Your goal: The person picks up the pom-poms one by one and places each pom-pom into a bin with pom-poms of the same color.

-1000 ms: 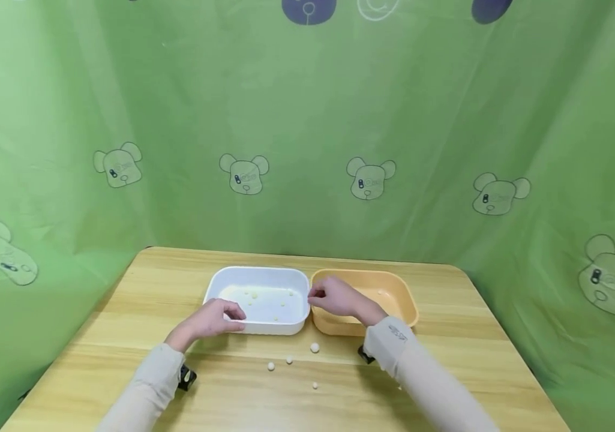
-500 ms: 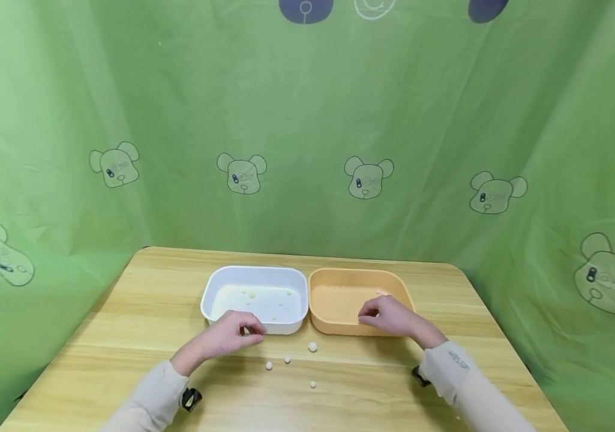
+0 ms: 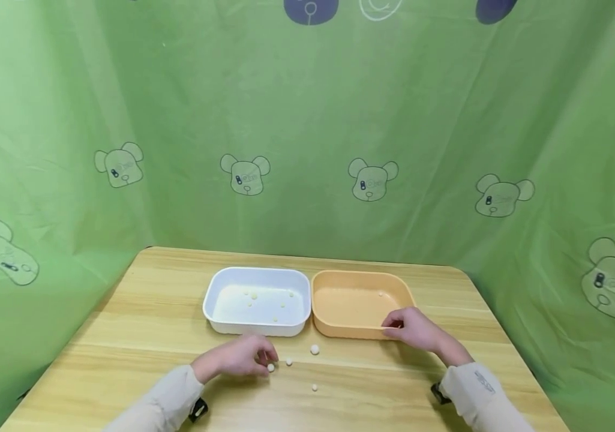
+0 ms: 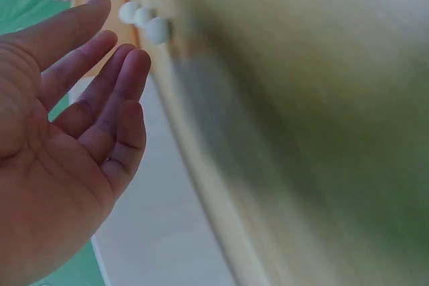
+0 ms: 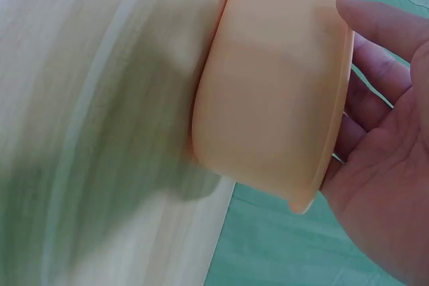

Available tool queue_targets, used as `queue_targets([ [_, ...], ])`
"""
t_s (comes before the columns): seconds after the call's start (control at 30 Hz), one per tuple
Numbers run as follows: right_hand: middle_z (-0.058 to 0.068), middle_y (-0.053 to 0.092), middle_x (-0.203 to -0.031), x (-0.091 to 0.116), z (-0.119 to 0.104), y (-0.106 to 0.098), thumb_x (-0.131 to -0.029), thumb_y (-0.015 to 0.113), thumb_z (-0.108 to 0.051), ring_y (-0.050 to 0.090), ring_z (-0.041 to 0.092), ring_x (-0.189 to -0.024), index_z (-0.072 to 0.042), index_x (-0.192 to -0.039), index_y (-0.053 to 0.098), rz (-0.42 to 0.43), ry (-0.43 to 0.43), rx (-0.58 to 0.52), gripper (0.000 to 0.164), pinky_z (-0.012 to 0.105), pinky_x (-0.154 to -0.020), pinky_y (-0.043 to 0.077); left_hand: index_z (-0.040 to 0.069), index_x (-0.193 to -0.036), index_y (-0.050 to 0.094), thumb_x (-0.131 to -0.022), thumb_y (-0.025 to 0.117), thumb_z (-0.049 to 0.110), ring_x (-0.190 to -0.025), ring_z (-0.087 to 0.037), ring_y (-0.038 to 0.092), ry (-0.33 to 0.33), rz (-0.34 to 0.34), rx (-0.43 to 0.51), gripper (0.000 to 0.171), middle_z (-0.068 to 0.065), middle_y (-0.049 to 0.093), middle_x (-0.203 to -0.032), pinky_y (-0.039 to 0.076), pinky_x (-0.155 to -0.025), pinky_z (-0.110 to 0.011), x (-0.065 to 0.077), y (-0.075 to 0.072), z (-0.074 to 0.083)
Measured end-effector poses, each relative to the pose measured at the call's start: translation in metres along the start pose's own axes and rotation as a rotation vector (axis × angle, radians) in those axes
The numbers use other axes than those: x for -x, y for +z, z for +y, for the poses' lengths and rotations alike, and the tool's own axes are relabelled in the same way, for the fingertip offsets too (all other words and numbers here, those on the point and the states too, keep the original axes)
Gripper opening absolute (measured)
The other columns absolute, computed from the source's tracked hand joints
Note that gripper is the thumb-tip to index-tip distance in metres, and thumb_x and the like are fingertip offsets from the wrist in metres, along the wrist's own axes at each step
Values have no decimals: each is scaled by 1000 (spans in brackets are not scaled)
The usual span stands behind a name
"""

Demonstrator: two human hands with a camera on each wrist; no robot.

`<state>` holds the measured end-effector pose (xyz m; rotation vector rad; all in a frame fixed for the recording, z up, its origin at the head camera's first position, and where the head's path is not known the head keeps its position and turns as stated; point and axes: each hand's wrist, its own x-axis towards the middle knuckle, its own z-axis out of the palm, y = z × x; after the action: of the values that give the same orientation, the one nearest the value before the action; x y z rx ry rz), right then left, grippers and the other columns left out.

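Note:
My left hand [image 3: 246,356] hovers low over the table in front of the white tray [image 3: 255,330]. Its thumb and fingers are parted around a small white ball [image 3: 271,368] in the head view, with no grip visible. In the left wrist view, three white balls, one of them the nearest ball [image 4: 157,30], appear beyond the fingertips. At the front right of the orange tray [image 3: 350,330], my right hand [image 3: 416,329] holds the rim. The right wrist view shows the thumb against the outer wall and the other fingers behind the rim [image 5: 343,92].
Three more white balls lie on the table: a larger ball [image 3: 315,349], a small ball [image 3: 288,361] and a tiny ball [image 3: 315,387]. Several yellowish bits [image 3: 254,296] lie in the white tray. One small ball [image 3: 380,294] sits inside the orange tray.
My left hand has left the white tray's front rim and come nearer and rightward to the balls. My right hand has moved right from between the trays to the orange tray's front right rim.

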<state>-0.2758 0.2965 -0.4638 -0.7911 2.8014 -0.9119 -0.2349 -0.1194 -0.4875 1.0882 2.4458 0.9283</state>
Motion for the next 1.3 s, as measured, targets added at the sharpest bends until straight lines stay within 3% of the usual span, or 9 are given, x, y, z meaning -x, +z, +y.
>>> queue_targets([
  [0.13,-8,64,-81,3,2,0,-86,69,-17,55,5,-74,-11,-88,69,33,3,-21,6,24,-67,47,9,-96,68,-75,77,9,-74,-2,57,-24,-21,-6,23,7,62,-84,47,-69,-19,-4,7,-3],
  [0.33,-8,64,-79,6,2,1,-87,69,-15,55,6,-72,-12,-86,69,57,3,-37,4,24,-66,47,12,-91,69,-75,77,8,-70,1,52,-33,-20,-88,19,11,57,-78,44,-67,-17,-9,13,-7],
  [0.57,-7,64,-79,3,3,2,-88,68,-17,55,8,-71,-12,-86,69,60,43,-34,5,25,-64,47,15,-84,69,-77,75,6,-70,2,49,-34,-20,-198,13,14,54,-76,44,-66,-16,-10,12,-7],
  [0.7,-6,64,-80,2,3,2,-88,68,-17,56,10,-72,-12,-87,70,68,49,-42,5,25,-65,47,16,-85,69,-78,75,8,-70,3,50,-28,-23,-204,11,15,55,-76,44,-67,-16,-11,9,-7],
  [0.87,-7,64,-80,2,2,4,-88,67,-19,57,10,-73,-13,-86,70,81,61,-28,6,25,-66,47,13,-86,69,-80,73,7,-70,3,52,12,-14,-148,9,15,58,-76,45,-67,-16,-14,4,-5],
  [1.1,-10,64,-80,4,7,11,-88,67,-18,57,7,-74,-18,-85,70,118,63,26,4,26,-67,48,12,-89,69,-84,69,7,-73,2,56,19,-8,-30,7,13,62,-80,47,-71,-18,-21,-3,7],
  [1.3,-11,64,-79,5,10,13,-88,67,-18,56,5,-72,-18,-83,69,134,17,53,5,26,-66,48,8,-92,70,-84,69,8,-73,2,58,105,58,-1,8,14,64,-80,48,-70,-17,-31,-9,21],
])
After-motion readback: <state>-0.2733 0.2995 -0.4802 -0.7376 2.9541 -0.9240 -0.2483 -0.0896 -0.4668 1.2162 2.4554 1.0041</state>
